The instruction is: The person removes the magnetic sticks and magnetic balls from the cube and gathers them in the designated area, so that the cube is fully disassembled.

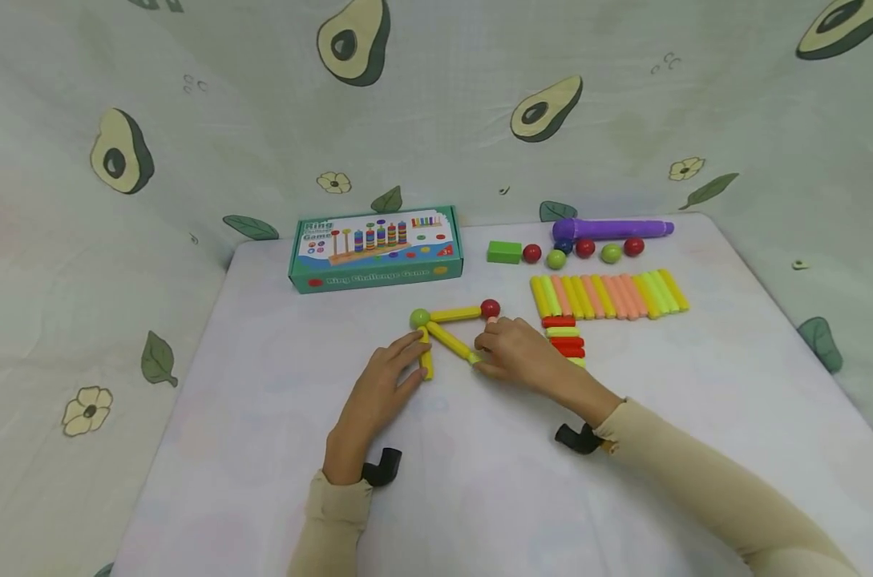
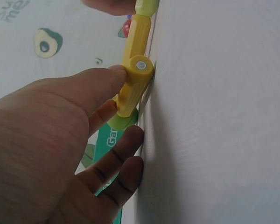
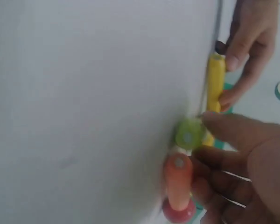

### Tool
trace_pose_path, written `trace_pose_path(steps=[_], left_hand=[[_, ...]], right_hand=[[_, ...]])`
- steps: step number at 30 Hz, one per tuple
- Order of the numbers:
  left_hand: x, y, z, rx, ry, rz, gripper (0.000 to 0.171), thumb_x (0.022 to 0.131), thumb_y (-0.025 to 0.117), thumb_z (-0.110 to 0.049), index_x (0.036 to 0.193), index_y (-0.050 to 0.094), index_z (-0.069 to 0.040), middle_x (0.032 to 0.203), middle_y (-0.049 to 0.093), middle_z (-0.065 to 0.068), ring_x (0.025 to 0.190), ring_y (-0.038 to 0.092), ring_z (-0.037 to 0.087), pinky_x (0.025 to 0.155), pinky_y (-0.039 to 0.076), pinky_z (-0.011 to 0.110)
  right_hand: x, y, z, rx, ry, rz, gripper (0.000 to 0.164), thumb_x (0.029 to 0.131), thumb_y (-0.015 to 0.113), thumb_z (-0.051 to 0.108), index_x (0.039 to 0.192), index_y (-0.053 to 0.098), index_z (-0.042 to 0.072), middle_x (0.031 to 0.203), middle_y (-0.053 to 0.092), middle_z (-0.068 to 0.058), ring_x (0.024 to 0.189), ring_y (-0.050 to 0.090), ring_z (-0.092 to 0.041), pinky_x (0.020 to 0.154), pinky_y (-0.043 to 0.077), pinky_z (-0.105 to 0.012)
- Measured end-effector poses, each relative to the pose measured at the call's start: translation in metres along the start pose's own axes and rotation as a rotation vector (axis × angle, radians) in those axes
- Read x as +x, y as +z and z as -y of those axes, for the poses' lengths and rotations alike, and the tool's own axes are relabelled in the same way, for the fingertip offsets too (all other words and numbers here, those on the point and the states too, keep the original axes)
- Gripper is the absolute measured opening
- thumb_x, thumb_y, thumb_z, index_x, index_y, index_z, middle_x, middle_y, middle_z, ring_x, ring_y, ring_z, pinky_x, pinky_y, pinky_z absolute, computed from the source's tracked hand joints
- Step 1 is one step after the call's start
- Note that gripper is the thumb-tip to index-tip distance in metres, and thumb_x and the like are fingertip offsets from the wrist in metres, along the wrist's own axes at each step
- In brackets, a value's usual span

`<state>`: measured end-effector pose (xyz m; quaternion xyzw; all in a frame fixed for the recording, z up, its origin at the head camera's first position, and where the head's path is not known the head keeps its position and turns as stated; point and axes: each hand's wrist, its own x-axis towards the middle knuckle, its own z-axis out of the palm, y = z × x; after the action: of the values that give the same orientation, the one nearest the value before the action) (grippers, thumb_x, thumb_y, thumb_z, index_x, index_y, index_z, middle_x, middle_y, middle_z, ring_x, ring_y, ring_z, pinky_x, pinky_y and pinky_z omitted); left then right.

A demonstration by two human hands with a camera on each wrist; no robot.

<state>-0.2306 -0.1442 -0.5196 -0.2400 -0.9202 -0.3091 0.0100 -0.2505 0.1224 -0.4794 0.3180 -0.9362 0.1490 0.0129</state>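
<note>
My left hand (image 1: 385,381) pinches a yellow magnetic stick (image 2: 133,95) between thumb and fingers, its upper end by the green ball (image 1: 419,318). From that ball, one yellow stick (image 1: 456,313) runs to a red ball (image 1: 490,308), and another yellow stick (image 1: 448,340) slants toward my right hand (image 1: 519,353). The right thumb and a finger grip a light green stick (image 3: 189,134) at the slanting stick's end. Beside it, a salmon stick (image 3: 178,179) touches the red ball in the right wrist view; my right hand mostly hides it in the head view.
Behind my right hand lies a row of coloured sticks (image 1: 609,296), with a short red and green column (image 1: 567,341) below its left end. Farther back are a green block (image 1: 504,252), several balls (image 1: 585,248), a purple wand (image 1: 616,230) and a game box (image 1: 378,248).
</note>
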Motion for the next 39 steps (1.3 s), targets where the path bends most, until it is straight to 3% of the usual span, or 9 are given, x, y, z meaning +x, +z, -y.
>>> trace_pose_path(steps=[5,20,23,30,34,39], left_hand=[[0.001,0.001,0.001,-0.009,-0.006,0.011,0.043,0.099,0.065,-0.025,0.142,0.058,-0.021,0.156,0.041,-0.006,0.122,0.05,0.022,0.1,0.045,0.04],[-0.002,0.0,0.001,0.031,-0.013,0.011,0.043,0.099,0.065,-0.025,0.141,0.058,-0.02,0.156,0.041,-0.006,0.118,0.052,0.023,0.097,0.046,0.04],[-0.001,0.0,0.0,0.031,-0.001,0.01,0.043,0.099,0.065,-0.025,0.142,0.058,-0.02,0.156,0.04,-0.006,0.12,0.05,0.023,0.098,0.045,0.039],[0.002,0.0,-0.002,0.048,-0.013,0.027,0.044,0.099,0.065,-0.025,0.142,0.057,-0.021,0.156,0.04,-0.006,0.121,0.05,0.023,0.098,0.045,0.038],[0.003,-0.002,-0.002,0.045,-0.016,0.031,0.044,0.099,0.065,-0.025,0.142,0.057,-0.021,0.156,0.04,-0.005,0.118,0.051,0.024,0.098,0.045,0.039],[0.003,-0.002,-0.001,0.037,-0.021,0.038,0.044,0.1,0.065,-0.025,0.143,0.057,-0.02,0.156,0.039,-0.005,0.119,0.05,0.025,0.098,0.045,0.04]], right_hand=[[0.001,0.01,0.006,-0.024,-0.002,-0.002,0.024,0.082,0.085,0.019,0.102,0.078,0.008,0.086,0.067,-0.001,0.082,0.055,-0.017,0.073,0.044,-0.031],[-0.011,0.02,0.01,-0.131,-0.215,-0.064,0.019,0.083,0.078,0.015,0.102,0.078,0.014,0.094,0.068,0.0,0.086,0.056,-0.018,0.071,0.038,-0.03],[-0.023,0.014,0.013,-0.085,-0.195,-0.078,0.018,0.083,0.08,0.017,0.101,0.077,0.014,0.094,0.068,0.0,0.088,0.059,-0.018,0.073,0.041,-0.031],[-0.067,-0.012,0.008,0.132,-0.051,-0.177,0.028,0.083,0.083,0.015,0.109,0.075,0.009,0.103,0.07,0.002,0.097,0.061,-0.016,0.085,0.051,-0.037],[-0.088,-0.022,-0.006,0.119,-0.007,-0.244,0.028,0.081,0.085,0.012,0.106,0.074,0.01,0.101,0.07,0.004,0.096,0.061,-0.016,0.086,0.05,-0.04],[-0.105,-0.025,-0.022,0.067,0.056,-0.262,0.028,0.077,0.087,0.011,0.103,0.075,0.01,0.1,0.069,0.0,0.096,0.062,-0.02,0.085,0.052,-0.044]])
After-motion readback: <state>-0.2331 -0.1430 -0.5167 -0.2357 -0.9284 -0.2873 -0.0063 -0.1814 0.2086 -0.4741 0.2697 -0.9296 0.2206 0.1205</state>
